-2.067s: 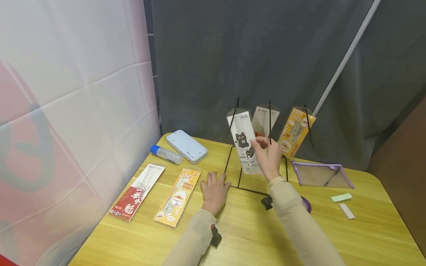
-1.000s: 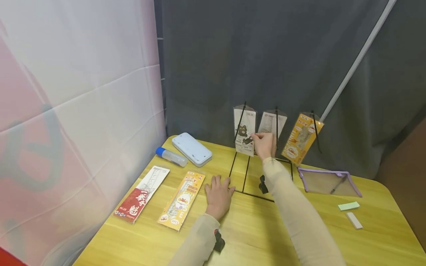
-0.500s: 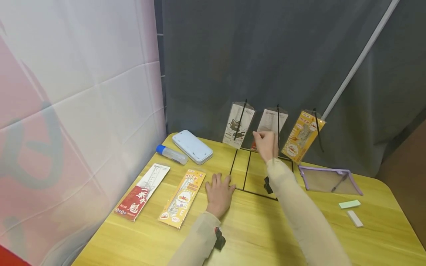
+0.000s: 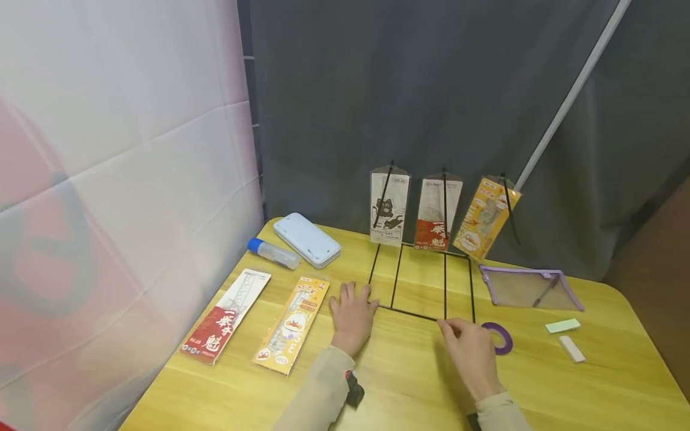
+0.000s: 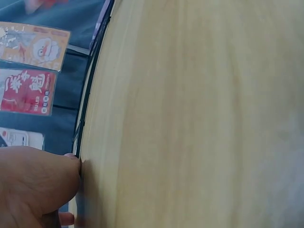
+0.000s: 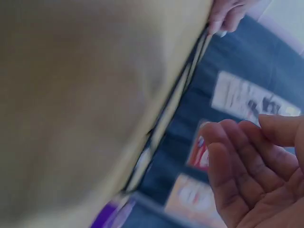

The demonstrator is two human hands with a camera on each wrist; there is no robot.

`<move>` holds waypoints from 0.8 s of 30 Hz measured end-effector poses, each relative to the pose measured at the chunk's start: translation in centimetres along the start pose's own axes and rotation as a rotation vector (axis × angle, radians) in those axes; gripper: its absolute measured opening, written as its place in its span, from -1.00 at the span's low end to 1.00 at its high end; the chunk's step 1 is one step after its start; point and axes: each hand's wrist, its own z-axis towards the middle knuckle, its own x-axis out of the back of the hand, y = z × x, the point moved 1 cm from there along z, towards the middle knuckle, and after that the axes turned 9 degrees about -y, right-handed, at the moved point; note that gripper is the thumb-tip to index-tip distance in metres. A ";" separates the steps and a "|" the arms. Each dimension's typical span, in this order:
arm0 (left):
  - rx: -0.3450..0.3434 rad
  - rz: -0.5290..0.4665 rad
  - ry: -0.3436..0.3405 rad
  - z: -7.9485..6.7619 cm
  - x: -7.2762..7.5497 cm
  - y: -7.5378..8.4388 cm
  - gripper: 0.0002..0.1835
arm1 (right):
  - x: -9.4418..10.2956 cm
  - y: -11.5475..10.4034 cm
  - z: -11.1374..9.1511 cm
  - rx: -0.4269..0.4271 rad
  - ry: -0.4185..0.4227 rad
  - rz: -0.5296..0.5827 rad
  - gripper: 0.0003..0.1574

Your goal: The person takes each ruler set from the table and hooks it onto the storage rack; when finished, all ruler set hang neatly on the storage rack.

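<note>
My left hand (image 4: pixel 353 320) rests on the table at the front left corner of a black wire display rack (image 4: pixel 415 315), its thumb right at the wire in the left wrist view. My right hand (image 4: pixel 471 356) is near the rack's front right side, holding nothing; its fingers (image 6: pixel 237 152) are loosely bent in the right wrist view. Three packaged ruler sets hang from the rack's hooks: a white cat-print pack (image 4: pixel 389 209) at left, a red-and-white pack (image 4: pixel 438 212) in the middle and a tilted yellow duck pack (image 4: pixel 487 216) at right.
Left on the table lie a red-and-white ruler pack (image 4: pixel 226 315), a yellow duck pack (image 4: pixel 292 324), a blue-capped tube (image 4: pixel 274 253) and a pale blue case (image 4: pixel 307 239). On the right are a purple tape roll (image 4: pixel 505 339), a mesh pouch (image 4: pixel 517 288) and two small blocks (image 4: pixel 571 348).
My right hand has let go of the cat-print ruler pack, which now hangs from the left hook, and has come down toward the rack's front. My left hand has stayed at the corner.
</note>
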 end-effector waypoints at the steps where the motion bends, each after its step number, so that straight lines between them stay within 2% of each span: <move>1: 0.001 -0.003 0.001 0.1 0.0 -0.1 -0.48 | 0.2 0.6 -0.6 -0.013 0.012 -0.023 -0.75; 3: 0.003 -0.009 -0.004 0.2 0.1 -0.3 -0.48 | 0.6 1.7 -1.2 -0.021 0.057 -0.074 -0.75; 6: 0.011 -0.018 -0.017 0.3 0.3 -0.4 -0.48 | 1.2 2.9 -1.7 -0.040 0.098 -0.081 -0.73; 11: 0.021 -0.019 -0.019 0.1 0.5 -0.6 -0.49 | 1.2 3.4 -1.8 -0.064 0.075 0.024 -0.67; 13: 0.017 -0.016 -0.027 0.0 0.6 -0.6 -0.50 | 1.2 3.4 -1.5 -0.065 0.058 0.017 -0.62; 16: 0.008 -0.019 -0.029 0.0 0.6 -0.4 -0.50 | 1.7 3.4 -0.6 -0.041 0.005 -0.099 -0.46; 20: 0.004 -0.017 -0.029 0.0 0.6 -0.1 -0.50 | 3.3 4.2 1.4 -0.052 -0.162 -0.337 -0.11; 22: 0.005 -0.013 -0.033 0.0 0.6 0.0 -0.50 | 3.7 4.6 2.3 -0.064 -0.246 -0.425 -0.05; 24: 0.007 -0.008 -0.031 0.0 0.6 0.1 -0.49 | 3.8 4.8 2.9 -0.074 -0.324 -0.463 -0.06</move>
